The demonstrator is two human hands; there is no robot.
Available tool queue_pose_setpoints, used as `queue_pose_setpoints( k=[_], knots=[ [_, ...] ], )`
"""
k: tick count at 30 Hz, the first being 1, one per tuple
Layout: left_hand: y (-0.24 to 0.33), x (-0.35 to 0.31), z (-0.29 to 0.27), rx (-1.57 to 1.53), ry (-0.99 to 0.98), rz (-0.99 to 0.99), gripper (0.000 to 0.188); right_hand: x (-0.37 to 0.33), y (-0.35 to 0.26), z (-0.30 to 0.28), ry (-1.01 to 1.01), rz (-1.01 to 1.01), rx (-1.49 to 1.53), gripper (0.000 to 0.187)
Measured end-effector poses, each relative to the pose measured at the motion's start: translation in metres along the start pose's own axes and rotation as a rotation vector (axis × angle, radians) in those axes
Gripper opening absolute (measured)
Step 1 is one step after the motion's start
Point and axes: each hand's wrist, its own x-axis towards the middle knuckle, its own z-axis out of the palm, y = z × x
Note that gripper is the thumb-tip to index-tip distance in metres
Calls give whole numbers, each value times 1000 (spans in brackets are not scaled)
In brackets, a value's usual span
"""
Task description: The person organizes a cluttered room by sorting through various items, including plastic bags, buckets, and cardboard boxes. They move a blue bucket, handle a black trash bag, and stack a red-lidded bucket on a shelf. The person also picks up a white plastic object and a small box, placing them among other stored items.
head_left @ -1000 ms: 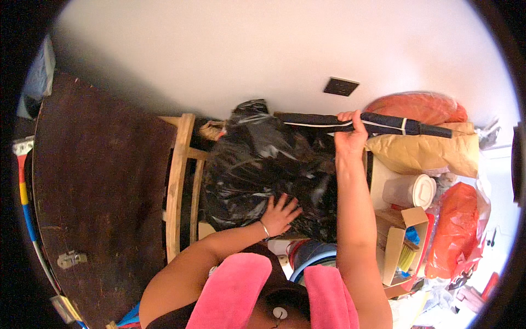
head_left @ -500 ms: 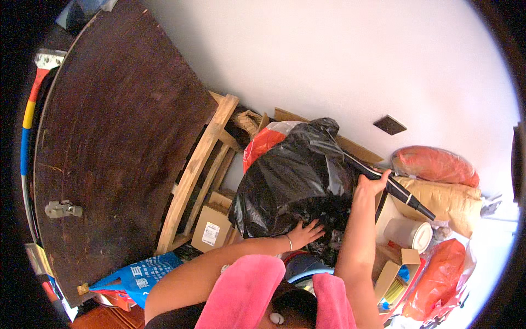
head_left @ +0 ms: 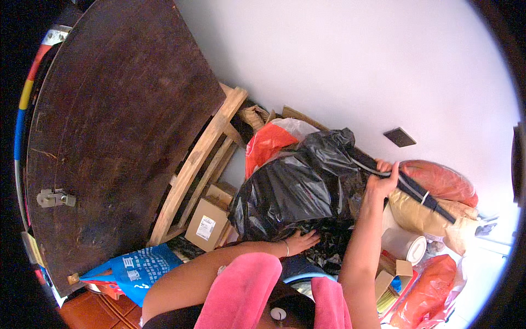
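A large black plastic bag (head_left: 290, 192) lies bunched against the wall. My left hand (head_left: 301, 243) rests at its lower edge, fingers stretched out against the plastic. To the right of the bag, my right hand (head_left: 385, 178) is closed around a long black thing with grey trim (head_left: 419, 192), shaped like a folded umbrella. Its narrow tip points down to the right, and a pale band circles it near that end. The other end runs up behind the bag's right side, where it is hidden. A red and white plastic bag (head_left: 266, 145) shows behind the black one.
A dark board (head_left: 120, 120) and a wooden frame (head_left: 200, 164) lean at left, near a cardboard box (head_left: 205, 223) and blue bag (head_left: 145, 268). To the right are a white tub (head_left: 402, 245), an open carton (head_left: 393, 279), a red bag (head_left: 430, 293) and wrapped bundles (head_left: 438, 181).
My right hand has risen slightly toward the wall, its fingers now visibly wrapped over the black umbrella-like thing. The left hand's fingers are less spread. The view has shifted a little.
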Motion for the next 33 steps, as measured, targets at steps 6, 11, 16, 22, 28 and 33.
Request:
queue_pose_setpoints(
  k=[6,11,16,22,28,33],
  knots=[
    [-14,-12,-29,-56,-32,-16,55,-52,-72,36,-36,-262,91,40],
    [3,-46,17,-23,0,-6,52,-99,-206,30,-549,-297,375,40],
    [-19,-10,-64,-91,-172,47,50,-131,-295,2,-281,-522,597,38],
    [-110,87,-160,43,2,-62,75,-200,-358,-55,-101,-616,601,42],
    [-146,148,-134,23,-172,-201,89,-235,-374,-96,29,-780,509,53],
    [-100,146,-203,-84,-145,-354,93,-254,-366,-108,41,-723,492,47]
  ],
)
